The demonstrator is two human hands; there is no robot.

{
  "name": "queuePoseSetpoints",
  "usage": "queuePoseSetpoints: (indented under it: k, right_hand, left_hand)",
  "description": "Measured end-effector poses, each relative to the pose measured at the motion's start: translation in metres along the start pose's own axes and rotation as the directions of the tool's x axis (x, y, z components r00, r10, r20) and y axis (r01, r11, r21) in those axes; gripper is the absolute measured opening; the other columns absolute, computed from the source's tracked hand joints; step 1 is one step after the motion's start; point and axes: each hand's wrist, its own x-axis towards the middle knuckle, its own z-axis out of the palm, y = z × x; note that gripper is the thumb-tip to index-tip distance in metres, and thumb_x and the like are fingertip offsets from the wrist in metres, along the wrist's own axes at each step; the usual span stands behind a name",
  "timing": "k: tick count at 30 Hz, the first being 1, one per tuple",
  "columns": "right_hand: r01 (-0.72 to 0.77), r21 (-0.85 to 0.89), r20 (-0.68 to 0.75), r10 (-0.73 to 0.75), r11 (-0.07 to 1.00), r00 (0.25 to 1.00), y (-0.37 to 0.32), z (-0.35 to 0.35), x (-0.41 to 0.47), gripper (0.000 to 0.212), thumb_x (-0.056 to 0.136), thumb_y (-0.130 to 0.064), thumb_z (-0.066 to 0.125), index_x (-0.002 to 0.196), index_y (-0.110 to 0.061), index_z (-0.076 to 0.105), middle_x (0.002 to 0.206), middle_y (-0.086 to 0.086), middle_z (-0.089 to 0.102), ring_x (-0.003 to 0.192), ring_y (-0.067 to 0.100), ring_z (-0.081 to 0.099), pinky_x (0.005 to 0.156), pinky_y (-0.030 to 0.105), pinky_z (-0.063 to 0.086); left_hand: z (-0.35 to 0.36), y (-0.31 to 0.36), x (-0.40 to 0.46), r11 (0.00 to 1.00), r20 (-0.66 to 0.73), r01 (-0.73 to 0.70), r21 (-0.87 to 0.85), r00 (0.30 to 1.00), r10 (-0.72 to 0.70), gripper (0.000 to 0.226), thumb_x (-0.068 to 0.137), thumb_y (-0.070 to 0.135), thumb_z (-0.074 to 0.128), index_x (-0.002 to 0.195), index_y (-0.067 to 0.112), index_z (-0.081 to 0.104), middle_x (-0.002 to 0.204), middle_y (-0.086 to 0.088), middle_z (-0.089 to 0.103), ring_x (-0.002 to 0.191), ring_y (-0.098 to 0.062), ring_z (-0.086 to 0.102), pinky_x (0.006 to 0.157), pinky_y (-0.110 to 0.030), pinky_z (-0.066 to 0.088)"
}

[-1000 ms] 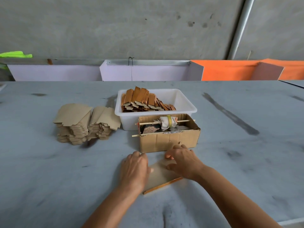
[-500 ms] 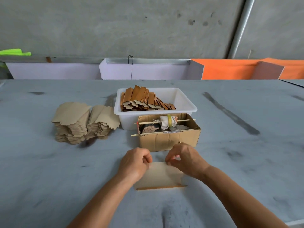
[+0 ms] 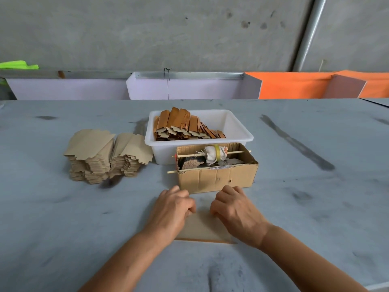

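Gripped tan card sheet (image 3: 202, 226) at its far edge with left hand (image 3: 171, 209) and right hand (image 3: 237, 209), fingers (image 3: 179, 193) curled and pressed together, tips hidden. Held it flat on grey table (image 3: 63, 228), beneath the fingers. Just beyond the fingers: cardboard box (image 3: 216, 178), then white tub (image 3: 231, 123). Well left of the fingers: card stack (image 3: 101, 157).
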Motion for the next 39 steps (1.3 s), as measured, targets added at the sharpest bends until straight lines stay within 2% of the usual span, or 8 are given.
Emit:
queuePoseSetpoints:
  k: [4,10,15,24,28,32,36,39]
  right_hand:
    - [0.079,-0.113,0.081,-0.070,0.990,0.994,-0.002,-0.004,-0.004,0.023,0.057,-0.003,0.077,0.065,-0.022,0.068,0.064,-0.005,0.056,0.063,0.018,0.054,0.055,0.026,0.045]
    - [0.001,-0.104,0.175,0.017,0.995,0.985,-0.016,-0.010,-0.012,0.023,0.047,-0.009,0.077,0.056,-0.028,0.068,0.059,-0.008,0.055,0.055,0.012,0.053,0.046,0.022,0.041]
    - [-0.131,-0.093,0.198,0.147,0.987,0.969,-0.027,-0.009,-0.012,0.032,0.071,-0.007,0.052,0.092,-0.024,0.068,0.082,0.001,0.058,0.079,0.021,0.053,0.064,0.028,0.029]
    - [-0.167,-0.058,0.163,0.175,0.984,0.971,-0.026,-0.014,-0.018,0.029,0.047,-0.011,0.076,0.068,-0.031,0.072,0.062,-0.007,0.054,0.057,0.014,0.053,0.048,0.025,0.039]
    - [-0.266,0.097,0.139,0.251,0.959,0.958,-0.017,-0.007,-0.027,0.040,0.066,-0.002,0.050,0.086,-0.026,0.075,0.075,-0.002,0.063,0.070,0.021,0.058,0.057,0.031,0.044]
    - [-0.304,0.175,0.129,0.285,0.936,0.950,-0.016,-0.002,-0.033,0.038,0.087,-0.004,0.046,0.106,-0.028,0.069,0.096,-0.004,0.063,0.091,0.019,0.052,0.074,0.028,0.038]
    - [-0.355,0.407,0.159,0.317,0.842,0.935,-0.015,-0.010,-0.046,0.030,0.092,-0.031,0.053,0.122,-0.028,0.059,0.113,-0.013,0.062,0.110,0.012,0.049,0.092,0.031,0.038]
    - [-0.334,0.401,0.216,0.266,0.853,0.940,-0.021,-0.016,-0.053,0.037,0.083,-0.051,0.058,0.116,-0.034,0.059,0.124,-0.025,0.052,0.115,0.002,0.041,0.096,0.027,0.032]
  left_hand:
    - [-0.011,0.008,-0.004,0.968,-0.031,-0.173,0.185,0.983,0.181,0.011,0.052,0.012,0.073,0.050,0.021,0.066,0.052,0.007,0.053,0.057,-0.014,0.057,0.047,-0.021,0.046]
    - [-0.014,0.022,-0.015,0.906,0.139,-0.188,0.379,0.980,0.145,0.034,0.028,0.023,0.092,0.038,0.021,0.060,0.044,0.006,0.050,0.051,-0.011,0.057,0.042,-0.017,0.037]
    - [-0.009,0.028,-0.021,0.918,0.036,-0.176,0.354,0.984,0.175,0.006,0.058,0.027,0.069,0.061,0.029,0.073,0.051,0.005,0.051,0.052,-0.011,0.056,0.044,-0.019,0.036]
    - [-0.002,0.015,-0.022,0.923,0.015,-0.114,0.367,0.993,0.117,0.009,0.075,0.022,0.066,0.071,0.026,0.073,0.070,0.006,0.058,0.068,-0.013,0.059,0.053,-0.025,0.038]
    - [-0.003,0.004,-0.037,0.978,-0.044,-0.076,0.194,0.995,0.086,0.023,0.064,0.017,0.058,0.072,0.029,0.076,0.069,0.015,0.062,0.060,-0.009,0.060,0.049,-0.018,0.042]
    - [0.000,-0.005,-0.051,0.999,0.007,0.048,-0.010,0.999,-0.048,0.063,0.074,-0.006,0.047,0.120,0.033,0.064,0.121,0.026,0.056,0.107,-0.004,0.050,0.083,-0.018,0.034]
    - [0.007,-0.011,-0.053,0.989,0.039,0.107,-0.106,0.994,-0.103,0.043,0.090,0.036,0.036,0.132,0.042,0.046,0.136,0.033,0.039,0.121,-0.001,0.032,0.097,-0.019,0.024]
    - [0.006,-0.007,-0.053,0.985,0.037,0.122,-0.123,0.992,-0.118,0.076,0.068,0.077,0.021,0.126,0.040,0.054,0.130,0.032,0.043,0.119,-0.004,0.034,0.094,-0.022,0.022]
